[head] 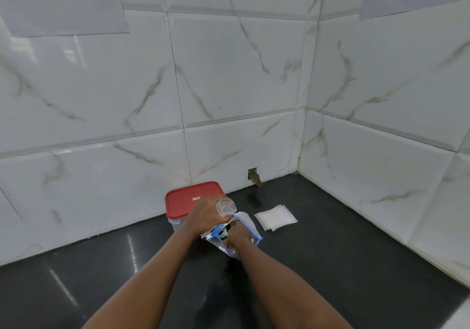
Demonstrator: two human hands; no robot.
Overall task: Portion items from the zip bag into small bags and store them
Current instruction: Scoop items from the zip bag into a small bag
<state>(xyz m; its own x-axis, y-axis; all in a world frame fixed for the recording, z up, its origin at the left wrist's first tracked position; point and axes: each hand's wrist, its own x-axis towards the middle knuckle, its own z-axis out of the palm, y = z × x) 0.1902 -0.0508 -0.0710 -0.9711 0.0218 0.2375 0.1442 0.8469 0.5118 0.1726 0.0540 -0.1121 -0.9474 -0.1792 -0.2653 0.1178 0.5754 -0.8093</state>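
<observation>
1 zip bag (248,224), 1 held sm. bag (225,206), 2 flat sm. bags (276,218), 1 red-lid box (194,197).

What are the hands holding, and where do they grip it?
The left hand grips a small clear bag by its lower end. The right hand is inside the zip bag; what it holds cannot be told.

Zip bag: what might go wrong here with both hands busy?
The right hand is inside the zip bag, steadied only by the left hand; it could tip and spill. The left hand also grips a small bag, which might slip. The box is lidded, so storing needs a free hand.
</observation>
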